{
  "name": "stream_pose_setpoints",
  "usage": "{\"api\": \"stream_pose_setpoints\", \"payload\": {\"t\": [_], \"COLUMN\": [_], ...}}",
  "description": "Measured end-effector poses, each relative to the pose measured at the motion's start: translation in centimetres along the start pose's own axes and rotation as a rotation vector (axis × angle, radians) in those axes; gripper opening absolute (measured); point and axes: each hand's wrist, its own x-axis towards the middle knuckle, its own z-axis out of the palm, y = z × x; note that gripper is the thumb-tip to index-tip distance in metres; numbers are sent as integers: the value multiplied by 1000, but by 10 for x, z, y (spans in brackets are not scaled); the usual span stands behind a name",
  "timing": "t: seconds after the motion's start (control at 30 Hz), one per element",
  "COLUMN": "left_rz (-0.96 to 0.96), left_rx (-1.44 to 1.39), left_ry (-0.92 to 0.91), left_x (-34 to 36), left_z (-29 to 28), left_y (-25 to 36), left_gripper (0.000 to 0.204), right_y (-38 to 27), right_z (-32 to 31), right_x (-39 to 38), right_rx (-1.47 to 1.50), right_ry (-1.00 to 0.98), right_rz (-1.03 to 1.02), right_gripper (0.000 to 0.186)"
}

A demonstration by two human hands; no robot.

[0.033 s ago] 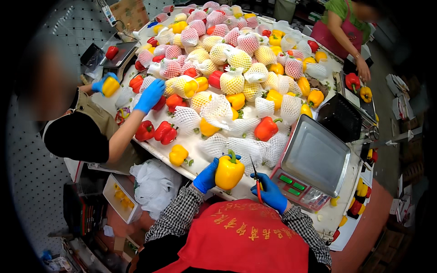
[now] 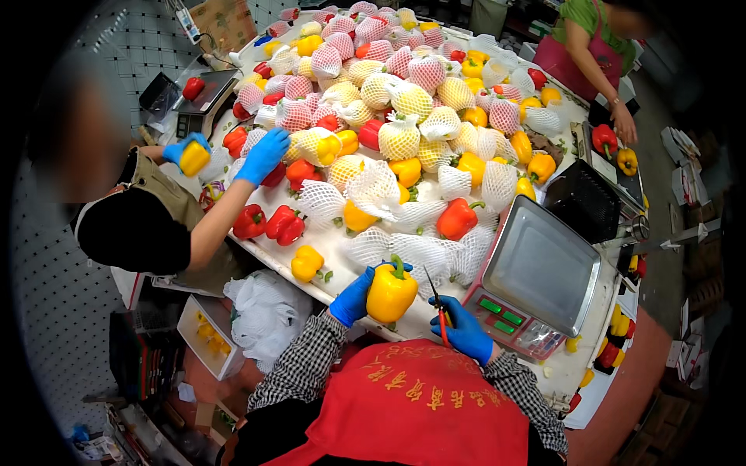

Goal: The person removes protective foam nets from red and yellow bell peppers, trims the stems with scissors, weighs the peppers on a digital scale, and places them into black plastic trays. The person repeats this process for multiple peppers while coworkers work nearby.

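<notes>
Scissors [image 2: 437,301] between nearest pepper [image 2: 391,296] and scale [image 2: 542,262]

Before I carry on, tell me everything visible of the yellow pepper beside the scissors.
The yellow pepper looks smooth, glossy and lobed, with a curved green stem. It is held stem up, unwrapped, by the gloved left hand at its left and behind, near the edge of the table. The scissors look apart from it.

that held yellow pepper [image 2: 391,293] looks super glossy and smooth, scale pan [image 2: 542,262] seems dullish metal, red apron [image 2: 423,412] just matt cloth
</notes>
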Motion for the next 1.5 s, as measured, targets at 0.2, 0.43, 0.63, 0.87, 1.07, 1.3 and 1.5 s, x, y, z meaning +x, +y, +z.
{"api": "stream_pose_setpoints", "payload": {"t": [0.2,0.43,0.63,0.87,1.07,1.3,1.5], "left_rz": [14,-125,-158,-205,-67,13,5], "left_rx": [304,258,125,30,-109,-61,387], "left_ry": [65,53,56,229,200,361,101], "left_x": [-3,0,-1,-2,0,11,21], "left_z": [15,5,-13,-6,-3,27,70], "left_y": [21,18,6,8,4,0,-19], "left_gripper": [53,47,61,68,77,72,62], "right_y": [-9,-15,-9,0,3,9,-44], "right_z": [-6,-2,8,10,11,-1,-2], "right_x": [2,5,9,23,32,25,12], "right_rx": [-165,-208,-548,-924,-972,-708,179], "right_ry": [-116,-134,28,80,52,77,343], "right_rz": [-72,-48,-163,-78,176,154,-136], "right_gripper": [61,51,36,31,38,71,89]}}
